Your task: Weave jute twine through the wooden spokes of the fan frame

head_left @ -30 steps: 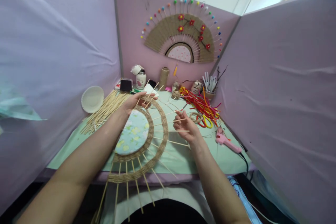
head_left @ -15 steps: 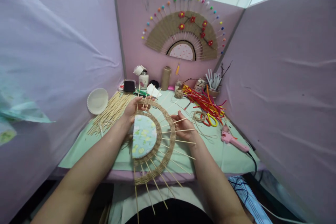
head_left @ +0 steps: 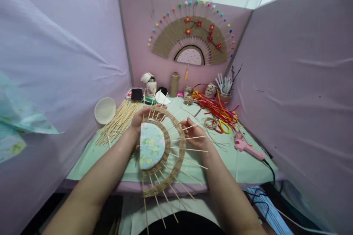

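A half-round fan frame (head_left: 181,147) of thin wooden sticks and woven twine bands is held upright over the table's front edge. Pale blue floral fabric (head_left: 151,147) covers its inner half-circle, and bare stick ends fan out past the outer band. My left hand (head_left: 139,119) grips the upper end, its fingers partly behind the sticks and band. At the right edge, my right hand (head_left: 195,134) has its fingers curled close to the outer band, with sticks crossing in front. Whatever lies between those fingers is too small to make out.
Loose wooden sticks (head_left: 118,121) and a white scalloped dish (head_left: 105,111) lie left. On the right are red and orange pipe cleaners (head_left: 216,106), coiled twine (head_left: 209,123), yellow-handled scissors (head_left: 224,127) and a corded pink glue gun (head_left: 248,147). A finished fan (head_left: 165,40) hangs on the back panel.
The camera view has tilted slightly, so the scene sits a little lower. Both hands stay at nearly the same places on the fan frame.
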The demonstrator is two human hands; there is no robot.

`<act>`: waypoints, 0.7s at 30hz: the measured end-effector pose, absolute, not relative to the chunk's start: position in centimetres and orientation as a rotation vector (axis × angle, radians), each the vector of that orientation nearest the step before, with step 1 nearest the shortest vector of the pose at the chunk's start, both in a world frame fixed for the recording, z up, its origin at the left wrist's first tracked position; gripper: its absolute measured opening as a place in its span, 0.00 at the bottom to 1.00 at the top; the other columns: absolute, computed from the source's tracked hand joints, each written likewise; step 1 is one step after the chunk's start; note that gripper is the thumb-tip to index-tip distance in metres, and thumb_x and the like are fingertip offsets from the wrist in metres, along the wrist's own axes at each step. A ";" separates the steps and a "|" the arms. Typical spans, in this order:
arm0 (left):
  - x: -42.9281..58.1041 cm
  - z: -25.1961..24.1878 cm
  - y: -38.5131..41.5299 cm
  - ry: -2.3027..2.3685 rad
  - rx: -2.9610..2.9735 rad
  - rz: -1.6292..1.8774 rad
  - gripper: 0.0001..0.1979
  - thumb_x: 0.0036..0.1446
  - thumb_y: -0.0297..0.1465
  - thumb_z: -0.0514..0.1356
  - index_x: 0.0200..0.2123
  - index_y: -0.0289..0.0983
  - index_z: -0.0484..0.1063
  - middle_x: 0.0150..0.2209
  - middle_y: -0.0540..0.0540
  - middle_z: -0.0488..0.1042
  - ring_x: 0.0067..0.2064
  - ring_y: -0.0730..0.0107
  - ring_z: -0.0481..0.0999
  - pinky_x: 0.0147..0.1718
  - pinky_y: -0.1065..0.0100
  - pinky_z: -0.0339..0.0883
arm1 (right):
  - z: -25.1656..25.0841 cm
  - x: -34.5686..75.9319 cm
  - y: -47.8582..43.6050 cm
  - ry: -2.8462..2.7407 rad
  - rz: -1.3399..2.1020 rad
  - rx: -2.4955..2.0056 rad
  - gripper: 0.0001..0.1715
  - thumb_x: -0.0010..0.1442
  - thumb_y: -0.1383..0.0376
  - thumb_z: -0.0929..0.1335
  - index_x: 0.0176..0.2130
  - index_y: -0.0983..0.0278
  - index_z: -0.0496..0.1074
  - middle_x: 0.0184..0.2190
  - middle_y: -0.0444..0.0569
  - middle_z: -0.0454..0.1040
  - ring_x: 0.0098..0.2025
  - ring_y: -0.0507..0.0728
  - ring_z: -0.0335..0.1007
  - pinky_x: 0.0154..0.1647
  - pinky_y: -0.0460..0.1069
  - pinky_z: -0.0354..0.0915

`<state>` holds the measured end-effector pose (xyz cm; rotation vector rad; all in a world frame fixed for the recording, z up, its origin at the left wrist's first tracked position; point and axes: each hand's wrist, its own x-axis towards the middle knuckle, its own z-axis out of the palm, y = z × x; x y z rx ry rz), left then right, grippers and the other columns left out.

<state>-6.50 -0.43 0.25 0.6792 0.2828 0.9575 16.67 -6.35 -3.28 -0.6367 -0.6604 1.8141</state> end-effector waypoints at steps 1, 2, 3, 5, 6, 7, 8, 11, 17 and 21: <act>-6.3 0.3 -0.8 0.236 0.678 0.948 0.18 0.52 0.31 0.57 0.46 0.31 0.74 0.49 0.35 0.76 0.51 0.51 0.75 0.50 0.53 0.67 | -3.3 16.7 -6.3 -0.666 1.793 -0.635 0.14 0.62 0.57 0.66 0.31 0.66 0.72 0.16 0.38 0.60 0.16 0.46 0.53 0.15 0.40 0.50; -6.2 0.3 -1.1 0.201 0.673 0.938 0.20 0.51 0.33 0.57 0.46 0.32 0.74 0.49 0.35 0.76 0.52 0.48 0.73 0.52 0.50 0.65 | -3.3 16.8 -6.3 -0.667 1.767 -0.629 0.13 0.61 0.58 0.67 0.31 0.65 0.71 0.15 0.38 0.60 0.16 0.46 0.53 0.15 0.40 0.50; -6.1 0.3 -1.3 0.183 0.664 0.928 0.20 0.49 0.34 0.58 0.46 0.33 0.74 0.49 0.35 0.75 0.53 0.47 0.73 0.53 0.48 0.63 | -3.2 16.9 -6.3 -0.660 1.737 -0.618 0.12 0.60 0.59 0.68 0.31 0.65 0.71 0.16 0.37 0.60 0.16 0.46 0.53 0.15 0.40 0.51; -5.9 0.3 -1.7 0.178 0.639 0.918 0.21 0.48 0.36 0.58 0.46 0.35 0.74 0.49 0.36 0.76 0.54 0.46 0.72 0.54 0.47 0.61 | -3.1 17.3 -6.2 -0.615 1.677 -0.586 0.08 0.57 0.62 0.69 0.32 0.64 0.71 0.17 0.37 0.62 0.17 0.45 0.55 0.16 0.40 0.52; -5.9 0.3 -1.7 0.181 0.628 0.916 0.21 0.48 0.36 0.58 0.46 0.35 0.74 0.49 0.36 0.76 0.54 0.45 0.71 0.54 0.47 0.61 | -3.1 17.6 -6.1 -0.580 1.651 -0.567 0.06 0.57 0.63 0.70 0.32 0.64 0.70 0.18 0.37 0.64 0.17 0.45 0.56 0.17 0.40 0.54; -5.8 0.2 -1.7 0.185 0.620 0.913 0.21 0.47 0.36 0.58 0.45 0.35 0.73 0.49 0.36 0.76 0.55 0.45 0.71 0.54 0.47 0.61 | -3.0 17.8 -6.0 -0.543 1.629 -0.549 0.04 0.56 0.65 0.70 0.32 0.64 0.70 0.19 0.37 0.66 0.18 0.45 0.58 0.17 0.40 0.55; -5.8 0.2 -1.7 0.188 0.616 0.912 0.22 0.47 0.37 0.58 0.45 0.35 0.73 0.49 0.36 0.75 0.55 0.45 0.71 0.55 0.47 0.61 | -2.9 18.1 -5.9 -0.507 1.607 -0.531 0.03 0.56 0.66 0.69 0.33 0.64 0.70 0.21 0.38 0.68 0.19 0.45 0.60 0.18 0.40 0.57; -5.6 0.1 -1.7 0.182 0.616 0.925 0.22 0.48 0.38 0.58 0.45 0.34 0.73 0.50 0.35 0.75 0.56 0.44 0.69 0.54 0.47 0.60 | -2.8 18.5 -5.7 -0.432 1.555 -0.481 0.02 0.58 0.68 0.67 0.34 0.64 0.71 0.24 0.40 0.72 0.20 0.45 0.61 0.21 0.41 0.61; -5.2 0.3 -2.2 0.157 0.623 0.970 0.21 0.49 0.40 0.57 0.43 0.34 0.73 0.53 0.34 0.72 0.60 0.45 0.65 0.56 0.49 0.59 | -2.6 18.6 -6.1 -0.421 1.595 -0.453 0.02 0.57 0.68 0.68 0.34 0.63 0.70 0.24 0.40 0.72 0.20 0.45 0.61 0.21 0.41 0.61; -5.1 0.2 -2.1 0.163 0.621 0.963 0.21 0.49 0.41 0.57 0.43 0.34 0.73 0.54 0.34 0.72 0.60 0.45 0.64 0.57 0.49 0.58 | -2.5 18.7 -6.4 -0.435 1.510 -0.465 0.02 0.56 0.66 0.68 0.31 0.62 0.69 0.21 0.38 0.68 0.19 0.46 0.59 0.19 0.41 0.58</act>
